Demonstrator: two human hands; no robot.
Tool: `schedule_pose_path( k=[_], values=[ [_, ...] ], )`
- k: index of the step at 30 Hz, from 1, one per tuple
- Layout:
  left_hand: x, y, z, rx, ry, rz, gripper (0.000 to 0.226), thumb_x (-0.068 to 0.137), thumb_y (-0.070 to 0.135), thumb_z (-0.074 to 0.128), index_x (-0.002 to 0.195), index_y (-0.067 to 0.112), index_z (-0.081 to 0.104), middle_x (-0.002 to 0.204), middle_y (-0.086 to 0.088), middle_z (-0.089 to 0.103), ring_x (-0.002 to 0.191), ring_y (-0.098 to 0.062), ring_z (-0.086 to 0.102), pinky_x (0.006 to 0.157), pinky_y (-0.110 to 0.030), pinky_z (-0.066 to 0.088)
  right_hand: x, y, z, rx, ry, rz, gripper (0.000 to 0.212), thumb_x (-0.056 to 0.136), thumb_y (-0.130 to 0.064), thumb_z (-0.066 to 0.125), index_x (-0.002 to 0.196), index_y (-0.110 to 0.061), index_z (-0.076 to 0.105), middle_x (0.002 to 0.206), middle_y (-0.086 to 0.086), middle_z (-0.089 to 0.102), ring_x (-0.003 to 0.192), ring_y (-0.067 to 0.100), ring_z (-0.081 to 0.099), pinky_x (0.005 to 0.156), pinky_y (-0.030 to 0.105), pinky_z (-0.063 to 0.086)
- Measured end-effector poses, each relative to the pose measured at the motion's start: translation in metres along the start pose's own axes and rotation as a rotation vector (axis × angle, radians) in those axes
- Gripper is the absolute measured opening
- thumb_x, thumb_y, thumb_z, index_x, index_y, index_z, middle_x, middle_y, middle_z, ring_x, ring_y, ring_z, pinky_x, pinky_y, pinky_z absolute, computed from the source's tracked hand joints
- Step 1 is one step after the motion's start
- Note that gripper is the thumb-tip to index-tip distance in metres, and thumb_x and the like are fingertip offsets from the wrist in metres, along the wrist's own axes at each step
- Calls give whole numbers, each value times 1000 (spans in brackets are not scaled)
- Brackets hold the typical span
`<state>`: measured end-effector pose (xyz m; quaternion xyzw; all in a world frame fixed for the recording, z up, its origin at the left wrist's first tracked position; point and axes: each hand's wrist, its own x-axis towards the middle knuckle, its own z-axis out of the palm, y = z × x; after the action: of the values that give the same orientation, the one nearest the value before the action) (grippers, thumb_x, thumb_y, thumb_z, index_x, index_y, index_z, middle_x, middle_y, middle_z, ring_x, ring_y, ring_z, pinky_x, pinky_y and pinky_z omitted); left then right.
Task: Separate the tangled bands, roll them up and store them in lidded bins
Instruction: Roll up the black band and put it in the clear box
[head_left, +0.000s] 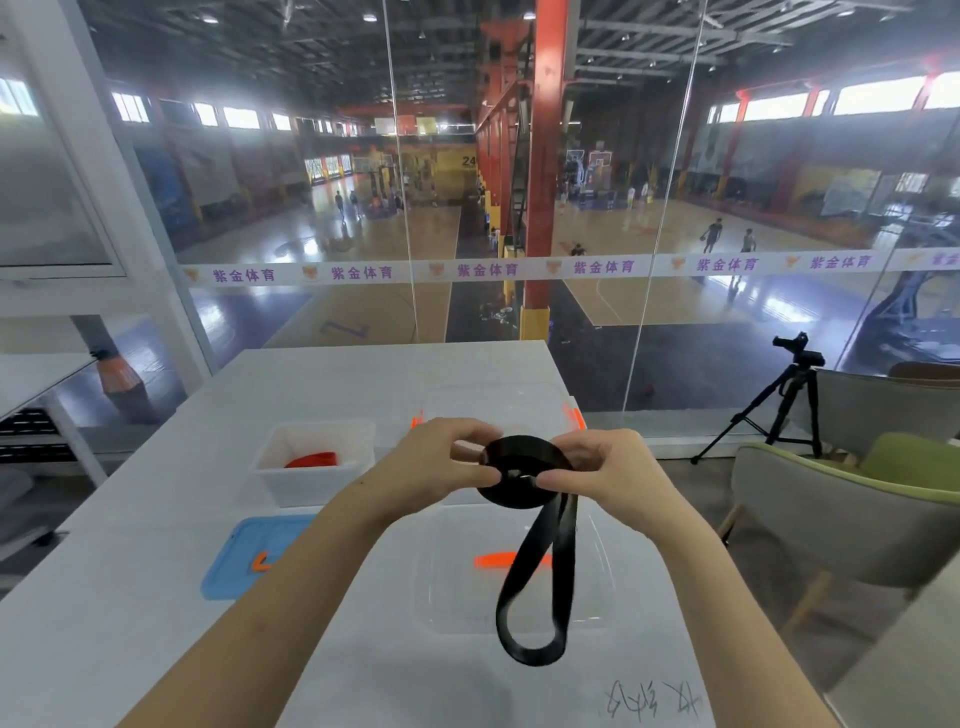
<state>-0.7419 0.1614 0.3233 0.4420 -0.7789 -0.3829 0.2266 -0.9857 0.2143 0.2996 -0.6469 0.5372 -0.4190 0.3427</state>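
Observation:
A black band (524, 470) is partly wound into a flat coil held above the table. My left hand (439, 465) pinches the coil's left side and my right hand (605, 475) pinches its right side. The unrolled end hangs down as a long loop (540, 587) over a clear lid with an orange handle (493, 561). A rolled red band (311, 460) lies inside an open white bin (317, 488) to the left. A clear bin with orange latches (574, 415) stands behind my hands, mostly hidden.
A blue lid with an orange clip (249, 556) lies flat at the left front. The white table (130, 597) ends at a glass wall behind. A green chair (852, 519) and a black tripod (789, 395) stand to the right.

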Motion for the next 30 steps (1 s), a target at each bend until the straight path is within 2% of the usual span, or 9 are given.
schedule_pose_path(
  k=[2, 4, 11, 15, 18, 21, 23, 25, 30],
  values=[
    [2, 10, 1, 108, -17, 32, 45, 86, 24, 82, 129, 29, 71, 113, 18, 72, 106, -6, 68, 92, -23, 51, 2, -6, 3, -62, -35, -6, 23, 84, -20, 88, 106, -24, 83, 94, -10, 84, 92, 9, 80, 93, 34, 63],
    [5, 15, 4, 178, 0, 84, 29, 88, 23, 81, 117, 25, 77, 102, 11, 75, 99, -10, 69, 85, -24, 52, 4, -10, 7, -64, -46, -34, 21, 85, -20, 88, 105, -25, 83, 94, -8, 83, 92, 10, 79, 93, 35, 63],
    [0, 1, 10, -384, 118, 87, 24, 94, 4, 70, 114, 15, 78, 101, -17, 79, 99, -31, 76, 86, -35, 65, -1, 0, 7, 175, 68, -64, 30, 86, -6, 85, 112, -20, 81, 101, -2, 85, 100, 17, 81, 98, 34, 59],
    [-1, -8, 18, -620, 133, 37, 26, 99, 5, 65, 122, 13, 75, 113, -11, 79, 107, -29, 76, 96, -43, 62, -4, 6, 11, 242, 122, -79, 29, 85, -1, 84, 104, -24, 82, 101, 1, 85, 99, 18, 81, 94, 32, 60],
    [0, -14, 13, -499, 56, 33, 27, 98, 6, 68, 123, 16, 73, 116, -4, 79, 111, -23, 75, 103, -45, 58, -4, 7, 7, 170, 92, -65, 25, 86, -5, 85, 105, -21, 82, 98, 0, 85, 96, 19, 81, 93, 33, 61],
    [0, -8, 3, -203, 10, 87, 39, 90, 12, 78, 126, 26, 72, 117, 17, 78, 116, -2, 70, 105, -29, 52, -3, 3, 3, 55, 39, -32, 23, 85, -10, 87, 104, -22, 83, 96, -4, 84, 94, 16, 81, 95, 36, 61],
    [0, 0, 0, -21, 16, 92, 41, 88, 20, 81, 125, 33, 73, 110, 23, 76, 109, 5, 67, 97, -20, 51, -1, -2, 4, -24, 2, -20, 24, 84, -15, 88, 106, -25, 83, 96, -8, 84, 95, 11, 80, 96, 38, 62],
    [3, 5, 1, 56, 37, 114, 28, 89, 19, 79, 114, 29, 76, 99, 12, 78, 96, -3, 71, 84, -22, 55, 0, -5, 7, -44, -8, -23, 25, 84, -16, 88, 107, -24, 82, 97, -9, 84, 96, 10, 80, 97, 38, 62],
    [-2, -1, 6, -299, 114, 52, 22, 94, 9, 73, 112, 20, 77, 102, -3, 79, 96, -18, 78, 83, -38, 66, -2, -3, 9, 125, 107, -86, 29, 85, -9, 86, 111, -20, 82, 101, -5, 84, 100, 14, 80, 98, 34, 60]
  ],
)
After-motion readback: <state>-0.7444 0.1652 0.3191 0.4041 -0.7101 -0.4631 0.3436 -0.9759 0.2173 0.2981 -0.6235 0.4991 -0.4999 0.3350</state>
